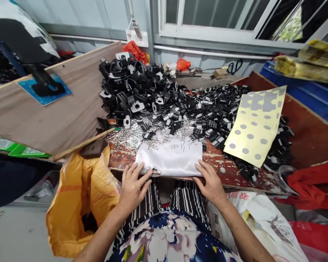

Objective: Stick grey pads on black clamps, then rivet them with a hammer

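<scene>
On the worn red table (232, 174), the largest load is a broad heap of black parts (164, 98), which fills the far side. At my left, a yellow bag (68, 203) opens beside the near edge; at my right, a pale yellow sheet (251, 125) with grey spots lies upon the heap. Before me is the white cloth (172, 160), flat at the middle of the table's near edge. I judge it light, soft and rather slippery, because it shines; it should not break, but it can crease and slide easily. The best hold is at its two near corners, with the fingertips.

My left hand (135, 183) is spread, its fingertips at the near left corner, and my right hand (211, 182) is spread also, touching the right side. Whether a thumb goes under the cloth, I cannot tell. Smallest are the metal pins (133, 136), scattered beyond the cloth and partly on its far end; I think a quick pull could make them roll.

About edges: the cloth reaches the table's rim, so it can slip down there. Bare wood between cloth and sheet gives some room rightward; forward, the heap stops me.
</scene>
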`<state>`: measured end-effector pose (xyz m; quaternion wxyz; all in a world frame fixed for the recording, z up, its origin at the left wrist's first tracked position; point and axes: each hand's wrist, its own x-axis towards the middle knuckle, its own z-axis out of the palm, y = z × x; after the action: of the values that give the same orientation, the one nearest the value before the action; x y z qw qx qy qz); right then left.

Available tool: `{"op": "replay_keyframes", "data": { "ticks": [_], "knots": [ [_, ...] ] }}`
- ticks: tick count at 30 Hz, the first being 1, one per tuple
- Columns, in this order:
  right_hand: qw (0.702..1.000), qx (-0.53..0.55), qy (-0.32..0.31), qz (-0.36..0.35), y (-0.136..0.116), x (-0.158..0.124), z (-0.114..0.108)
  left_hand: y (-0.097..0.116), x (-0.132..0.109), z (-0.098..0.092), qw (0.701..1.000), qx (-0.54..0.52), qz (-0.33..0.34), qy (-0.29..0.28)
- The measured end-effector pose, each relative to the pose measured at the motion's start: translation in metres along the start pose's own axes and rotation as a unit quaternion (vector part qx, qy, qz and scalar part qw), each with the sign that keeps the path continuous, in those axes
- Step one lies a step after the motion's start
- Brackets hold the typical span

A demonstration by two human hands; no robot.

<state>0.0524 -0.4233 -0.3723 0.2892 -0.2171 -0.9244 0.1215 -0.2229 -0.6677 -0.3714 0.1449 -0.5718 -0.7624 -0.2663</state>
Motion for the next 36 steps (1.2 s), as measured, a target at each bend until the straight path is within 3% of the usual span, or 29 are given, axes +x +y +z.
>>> {"op": "replay_keyframes", "data": {
  "ticks": [3, 9, 15, 19, 23, 26, 28, 31, 34, 36],
  "knots": [
    [1.000, -0.021, -0.015, -0.006, 0.002, 0.000, -0.003, 0.001, 0.005, -0.001, 1.000, 0.006, 0.010, -0.002],
    [1.000, -0.019, -0.012, -0.005, 0.006, 0.002, -0.002, 0.011, 0.024, -0.007, 0.998, 0.006, 0.012, -0.066],
    [1.000, -0.014, -0.006, 0.016, -0.002, -0.004, 0.000, 0.001, 0.018, -0.016, 0.997, -0.021, 0.031, -0.072],
    [0.999, -0.017, 0.010, 0.025, -0.002, -0.006, 0.005, -0.002, 0.019, -0.011, 0.995, -0.011, 0.040, -0.095],
    [0.999, -0.013, 0.046, 0.015, -0.005, -0.007, 0.004, -0.019, 0.012, 0.002, 0.995, -0.021, 0.072, -0.059],
    [0.996, -0.025, 0.078, 0.017, -0.021, 0.001, -0.009, -0.042, 0.012, 0.002, 0.991, -0.066, 0.106, -0.038],
    [0.994, -0.028, 0.098, 0.033, -0.037, 0.017, -0.025, -0.055, 0.021, -0.004, 0.986, -0.088, 0.135, -0.045],
    [0.990, -0.026, 0.132, 0.033, -0.060, 0.063, -0.052, -0.064, 0.046, -0.018, 0.977, -0.119, 0.147, -0.100],
    [0.992, 0.002, 0.122, 0.007, -0.076, 0.122, -0.070, -0.065, 0.069, -0.030, 0.966, -0.192, 0.100, -0.138],
    [0.994, 0.015, 0.111, -0.001, -0.082, 0.158, -0.074, -0.065, 0.078, -0.037, 0.960, -0.246, 0.033, -0.127]
  ]
}}
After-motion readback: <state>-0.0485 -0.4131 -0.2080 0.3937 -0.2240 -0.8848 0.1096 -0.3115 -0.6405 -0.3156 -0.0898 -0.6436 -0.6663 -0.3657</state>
